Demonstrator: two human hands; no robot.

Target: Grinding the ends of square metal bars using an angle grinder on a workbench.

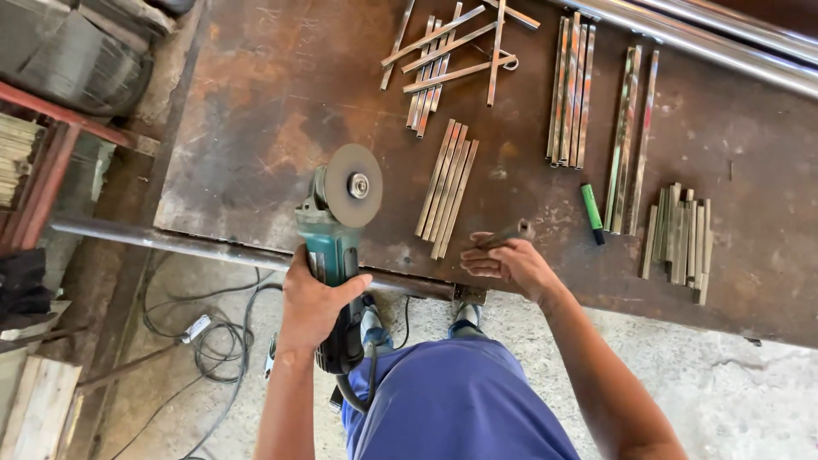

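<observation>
- Left hand (313,300) wraps closed around body of teal grinder (334,247), held just over near edge of rusty steel table (256,111); grey disc (353,185) faces up, above table's near-left part.
- Black cord (354,388) hangs from grinder's rear by person's blue trousers (456,400).
- Right hand (509,262) at near edge, middle; fingers curled, pinching a short metal bar (509,233), tip poking out toward far side.
- Cables (204,332) on concrete floor, below table's left end.
- Just beyond both hands: small bundle of metal strips (447,187), lying flat.
- Right of it: green marker (592,213), then stack of short strips (682,238) toward right edge.
- Far edge: crossed strips (452,47), long strips (571,89), shiny pipes (724,43) in far right corner.
</observation>
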